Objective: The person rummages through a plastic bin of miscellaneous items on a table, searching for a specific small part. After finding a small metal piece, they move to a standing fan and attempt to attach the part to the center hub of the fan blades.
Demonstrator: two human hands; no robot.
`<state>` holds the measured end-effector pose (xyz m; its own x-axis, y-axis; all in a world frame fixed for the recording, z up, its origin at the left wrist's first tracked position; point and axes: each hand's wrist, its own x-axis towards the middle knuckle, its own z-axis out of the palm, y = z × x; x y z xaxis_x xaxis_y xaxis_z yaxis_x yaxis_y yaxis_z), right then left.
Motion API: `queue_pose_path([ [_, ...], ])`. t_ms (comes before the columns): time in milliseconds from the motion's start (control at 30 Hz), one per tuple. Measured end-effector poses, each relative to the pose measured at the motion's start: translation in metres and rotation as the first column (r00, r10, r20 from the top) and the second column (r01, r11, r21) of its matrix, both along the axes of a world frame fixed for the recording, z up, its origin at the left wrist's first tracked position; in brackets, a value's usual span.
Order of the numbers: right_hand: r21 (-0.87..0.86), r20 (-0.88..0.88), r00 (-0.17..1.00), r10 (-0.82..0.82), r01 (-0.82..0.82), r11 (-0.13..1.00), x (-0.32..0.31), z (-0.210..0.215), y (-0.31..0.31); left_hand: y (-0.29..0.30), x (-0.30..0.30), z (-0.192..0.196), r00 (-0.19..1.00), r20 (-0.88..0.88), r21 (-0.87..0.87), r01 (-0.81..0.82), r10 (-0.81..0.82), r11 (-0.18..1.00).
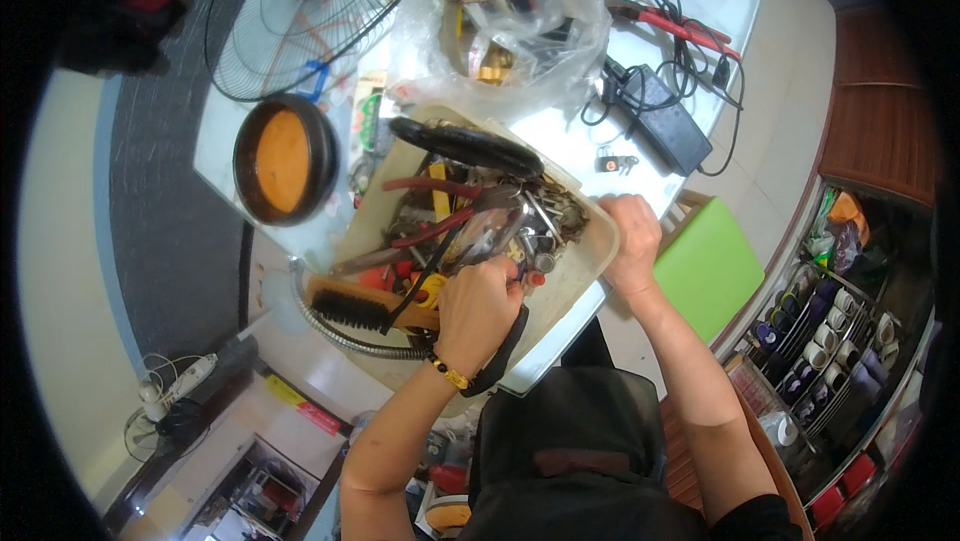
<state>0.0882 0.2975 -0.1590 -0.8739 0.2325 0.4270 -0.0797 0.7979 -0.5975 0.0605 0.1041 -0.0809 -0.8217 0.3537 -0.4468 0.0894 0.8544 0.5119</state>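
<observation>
A pale plastic bin (567, 293) full of tools sits at the table's near edge. My left hand (478, 309) reaches into it with curled fingers; whatever they pinch is hidden. Close by lie small metal parts (543, 261) and a little red-tipped piece (537, 280). My right hand (632, 239) is closed on the bin's right rim. Red-handled pliers (440, 226), a wooden-backed brush (350, 307) with dark bristles and a flexible metal hose (350, 337) lie in or over the bin. A black loop-shaped thing (468, 146) rests along its far side.
Left of the bin stands a round dark container (285, 163) with an orange inside, near a fan (310, 11). Behind the bin lies a clear plastic bag (540, 31). To the right are a black power adapter (662, 119) with cables and a green stool (710, 269).
</observation>
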Motion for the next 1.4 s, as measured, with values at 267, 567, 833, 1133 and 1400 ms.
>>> queue_pose_path([
  [267, 0.019, 0.005, 1.000, -0.004, 0.004, 1.000, 0.000, -0.002, 0.000, 0.001, 0.000, -0.005, 0.999, -0.033, 0.039, -0.011, 0.012, 0.999],
  [567, 0.012, 0.023, 0.999, -0.024, 0.024, 1.000, 0.001, -0.002, -0.001, -0.009, 0.001, 0.028, 0.977, -0.026, 0.112, -0.206, 0.210, 0.972],
  [833, 0.047, 0.067, 0.996, -0.062, 0.059, 0.997, 0.001, -0.003, -0.003, -0.031, -0.003, 0.068, 0.521, 0.791, 0.368, -0.824, 0.321, 0.431],
  [1133, 0.116, 0.100, 0.991, -0.091, 0.079, 0.990, -0.001, -0.003, -0.005, -0.033, 0.002, 0.063, 0.501, 0.853, 0.462, -0.855, 0.145, 0.235],
  [1400, 0.229, 0.152, 0.980, -0.132, 0.095, 0.969, -0.001, -0.008, -0.007, -0.042, -0.009, 0.061, 0.515, 0.856, 0.513, -0.839, -0.041, 0.179],
])
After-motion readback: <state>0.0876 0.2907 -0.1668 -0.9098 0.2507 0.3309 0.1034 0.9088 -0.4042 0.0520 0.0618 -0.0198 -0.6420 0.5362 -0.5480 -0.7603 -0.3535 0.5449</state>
